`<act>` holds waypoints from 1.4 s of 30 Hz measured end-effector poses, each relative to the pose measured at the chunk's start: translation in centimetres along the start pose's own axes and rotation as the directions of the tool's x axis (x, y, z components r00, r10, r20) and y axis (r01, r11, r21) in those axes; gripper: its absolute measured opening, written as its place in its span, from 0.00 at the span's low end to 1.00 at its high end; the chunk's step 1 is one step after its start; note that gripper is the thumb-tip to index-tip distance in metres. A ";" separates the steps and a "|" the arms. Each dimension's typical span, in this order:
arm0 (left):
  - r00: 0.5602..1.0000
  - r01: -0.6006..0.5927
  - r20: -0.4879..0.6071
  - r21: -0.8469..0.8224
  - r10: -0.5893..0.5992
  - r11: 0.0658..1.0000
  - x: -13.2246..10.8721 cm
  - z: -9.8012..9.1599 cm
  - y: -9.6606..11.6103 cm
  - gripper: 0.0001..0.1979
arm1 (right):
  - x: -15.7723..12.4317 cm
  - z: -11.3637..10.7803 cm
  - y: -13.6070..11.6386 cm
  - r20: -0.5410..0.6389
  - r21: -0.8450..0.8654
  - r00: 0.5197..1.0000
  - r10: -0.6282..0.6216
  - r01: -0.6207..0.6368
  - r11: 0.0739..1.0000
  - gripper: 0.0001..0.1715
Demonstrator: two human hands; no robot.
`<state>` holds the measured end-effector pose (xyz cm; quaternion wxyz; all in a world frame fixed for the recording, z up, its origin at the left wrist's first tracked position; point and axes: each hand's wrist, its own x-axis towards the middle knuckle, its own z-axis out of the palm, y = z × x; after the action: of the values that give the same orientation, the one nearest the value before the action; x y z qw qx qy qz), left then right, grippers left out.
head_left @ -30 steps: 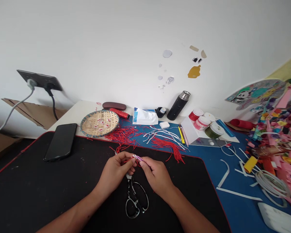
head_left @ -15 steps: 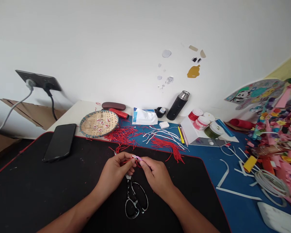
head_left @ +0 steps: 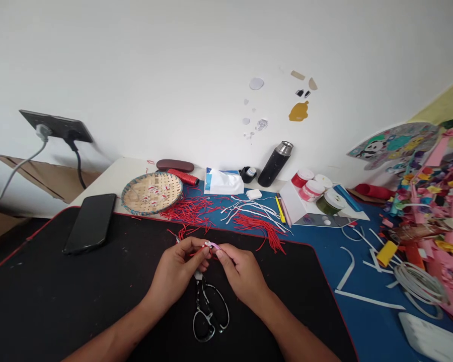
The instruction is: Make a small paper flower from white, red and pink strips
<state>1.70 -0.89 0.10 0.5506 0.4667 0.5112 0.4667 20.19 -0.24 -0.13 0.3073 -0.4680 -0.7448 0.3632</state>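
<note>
My left hand (head_left: 179, 261) is closed, pinching a small red and white cord piece (head_left: 207, 246) between thumb and forefinger. My right hand (head_left: 241, 269) pinches a thin purple tool (head_left: 214, 246), its curved tip touching the cord piece. The fingertips of both hands nearly meet above the black mat (head_left: 128, 291). Scissors (head_left: 207, 314) lie below the hands, handles toward me, their blades partly hidden under my left hand. Loose red cords (head_left: 189, 211) lie behind my left hand, white cords (head_left: 252, 206) and a bundle of red cords (head_left: 266, 229) behind my right.
A phone (head_left: 90, 221) lies at left beside a woven basket (head_left: 136, 198) holding small red and white pieces. Along the wall are a red thread spool (head_left: 183, 177), tissues (head_left: 224, 181), a black flask (head_left: 275, 165) and jars (head_left: 311, 191). White strips (head_left: 370, 300) and colourful paper scraps (head_left: 438, 221) are at right.
The view has shifted slightly, so the surroundings sit a little further left. Both hands keep nearly the same pinched pose around the cord piece and purple tool.
</note>
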 end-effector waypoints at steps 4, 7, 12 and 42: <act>1.000 -0.009 -0.011 -0.001 0.009 1.000 0.1 0.1 -0.3 0.13 | 0.0 0.2 0.2 0.008 0.033 0.999 0.032 -0.032 0.999 0.18; 1.000 0.004 0.003 0.012 -0.004 1.000 0.2 0.1 -0.5 0.13 | 0.1 0.3 0.2 0.018 0.021 0.998 0.058 -0.059 0.998 0.19; 0.998 0.056 0.025 -0.030 -0.056 0.998 0.6 -0.1 -0.6 0.15 | 0.2 0.2 0.1 0.030 0.055 0.999 0.033 -0.034 0.998 0.17; 0.994 0.107 0.041 -0.143 -0.102 0.984 1.0 -0.4 -0.6 0.18 | 0.0 0.0 -0.2 0.010 0.094 0.999 0.033 -0.033 0.995 0.18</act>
<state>1.34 0.02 -0.59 0.6153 0.4059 0.4905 0.4649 20.10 -0.31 0.00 0.3196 -0.4636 -0.7204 0.4050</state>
